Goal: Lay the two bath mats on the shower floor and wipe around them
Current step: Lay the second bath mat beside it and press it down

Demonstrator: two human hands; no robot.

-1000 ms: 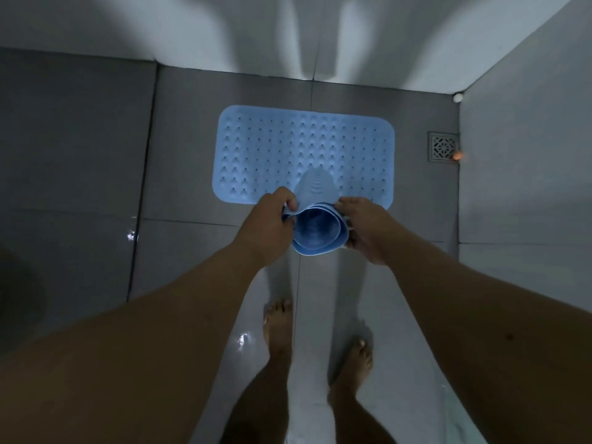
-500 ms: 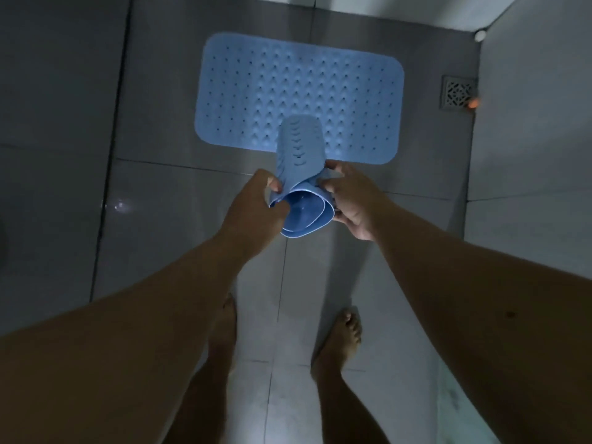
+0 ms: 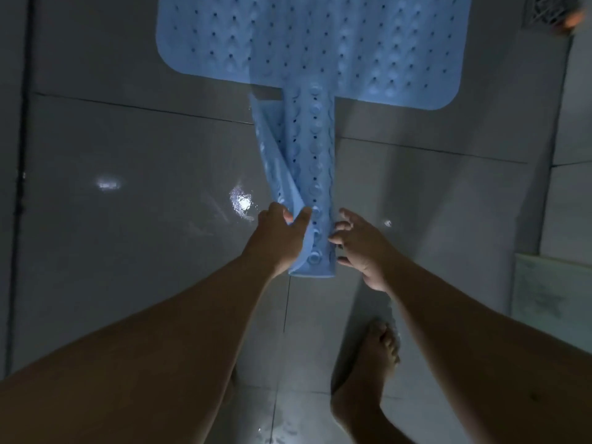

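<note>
Head view is showing your left hand (image 3: 278, 238) pinching the near end of a long, folded light blue rubber mat with holes and bumps (image 3: 307, 174). That mat is hanging down between your two hands. Your right hand (image 3: 360, 246) is touching its other edge with spread, loose fingers. Past your hands, a flat light blue rubber mat (image 3: 384, 49) is lying on the wet grey tile floor (image 3: 128, 219).

Head camera looks steeply down, close over the shower floor (image 3: 128, 251).
</note>
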